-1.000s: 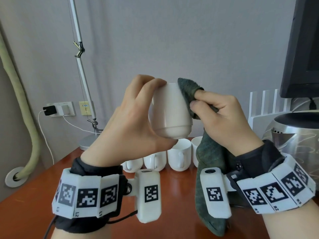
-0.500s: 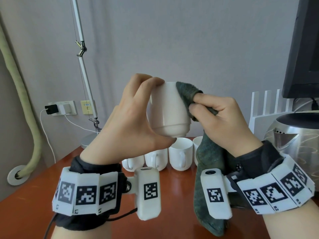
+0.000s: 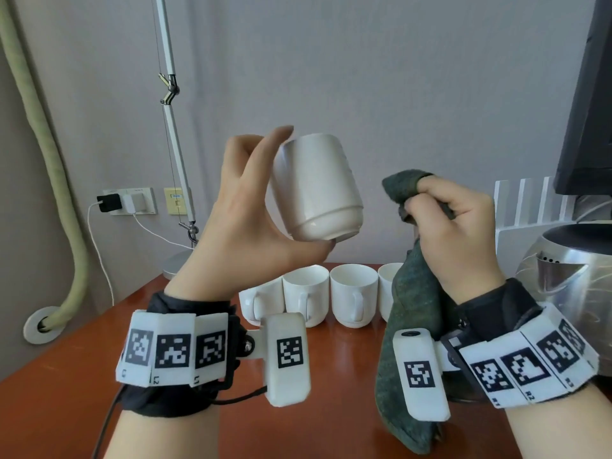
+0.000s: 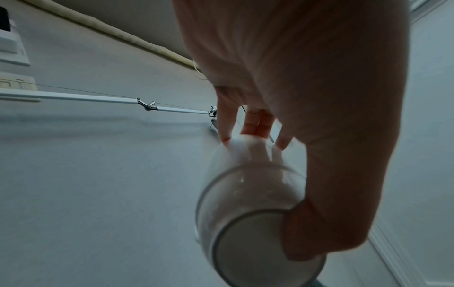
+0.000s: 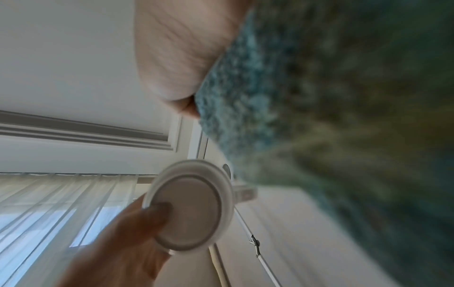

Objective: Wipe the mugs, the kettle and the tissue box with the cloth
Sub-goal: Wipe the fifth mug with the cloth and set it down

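My left hand [image 3: 261,207] holds a white mug [image 3: 314,187] up in the air, tilted with its base toward me, fingers at the rim and thumb under the base. The mug [image 4: 250,203] fills the lower left wrist view; its base [image 5: 191,205] shows in the right wrist view. My right hand [image 3: 453,220] grips a dark green cloth [image 3: 414,293] a little to the right of the mug, not touching it. The cloth [image 5: 331,97] hangs down toward the table. A silver kettle [image 3: 569,273] stands at the right edge. No tissue box is in view.
Several white mugs [image 3: 351,296] stand in a row on the reddish wooden table [image 3: 331,409], behind my wrists. A desk lamp arm [image 3: 172,104] rises at the left by wall sockets [image 3: 129,200]. A dark monitor [image 3: 589,94] and a white rack [image 3: 530,207] stand at the right.
My right hand has pulled the cloth off the mug and moved to the right. My left hand has tilted the mug and its fingers have shifted on the rim.
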A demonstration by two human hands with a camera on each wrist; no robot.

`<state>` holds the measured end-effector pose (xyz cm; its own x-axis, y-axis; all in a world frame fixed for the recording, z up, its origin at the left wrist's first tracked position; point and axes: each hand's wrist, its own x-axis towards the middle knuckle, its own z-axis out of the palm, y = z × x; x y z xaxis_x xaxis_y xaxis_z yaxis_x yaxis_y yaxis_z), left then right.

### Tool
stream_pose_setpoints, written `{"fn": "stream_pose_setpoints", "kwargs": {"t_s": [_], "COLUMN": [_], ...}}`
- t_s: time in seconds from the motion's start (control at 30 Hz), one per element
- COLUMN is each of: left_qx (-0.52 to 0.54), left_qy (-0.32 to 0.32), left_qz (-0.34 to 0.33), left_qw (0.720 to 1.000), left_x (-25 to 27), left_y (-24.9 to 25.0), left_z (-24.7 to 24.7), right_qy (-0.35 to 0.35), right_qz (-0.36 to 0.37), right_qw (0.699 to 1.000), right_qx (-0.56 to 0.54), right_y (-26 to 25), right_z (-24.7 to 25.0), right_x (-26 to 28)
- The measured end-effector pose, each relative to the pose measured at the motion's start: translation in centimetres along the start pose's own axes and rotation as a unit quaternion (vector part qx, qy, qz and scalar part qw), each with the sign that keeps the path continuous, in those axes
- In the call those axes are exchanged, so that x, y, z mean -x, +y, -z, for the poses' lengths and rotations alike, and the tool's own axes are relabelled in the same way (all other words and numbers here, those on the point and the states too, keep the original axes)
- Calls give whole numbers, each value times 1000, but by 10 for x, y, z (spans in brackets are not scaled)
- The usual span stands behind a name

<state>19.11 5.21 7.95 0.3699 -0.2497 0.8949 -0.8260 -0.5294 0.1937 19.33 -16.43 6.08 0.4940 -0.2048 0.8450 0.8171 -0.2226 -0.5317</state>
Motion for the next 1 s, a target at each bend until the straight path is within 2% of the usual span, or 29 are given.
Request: {"fn": "stream_pose_setpoints", "kwargs": {"t_s": [0.07,0.17,0.27,0.4,0.57,0.7,0.87,1.0], "left_qx": [5,36,117,184,217,176,106,83], "left_qy": [-2,-21,-40,-42,-41,-78,-70,-96], "left_qz": [-4,0,12,41,60,53,37,30], "left_qw": [1000,999,992,981,974,980,991,991], "left_x": [0,1,2,2,2,3,3,3], "left_y": [2,6,9,10,5,-2,-3,-3], "left_z": [-1,-4,-8,-12,-16,-17,-20,-21], "right_qy": [35,51,22,-23,-5,15,24,7], "right_qz": [-34,-111,-231,-303,-300,-282,-245,-209], "right_qw": [999,992,969,944,938,933,930,945], "right_qx": [-13,-28,-83,-131,-174,-224,-272,-250], "right_y": [4,3,3,3,-1,-5,-13,-17], "right_z": [-1,-4,-9,-11,-4,-1,-4,-5], "right_x": [-3,-6,-7,-5,-10,-14,-11,-9]}}
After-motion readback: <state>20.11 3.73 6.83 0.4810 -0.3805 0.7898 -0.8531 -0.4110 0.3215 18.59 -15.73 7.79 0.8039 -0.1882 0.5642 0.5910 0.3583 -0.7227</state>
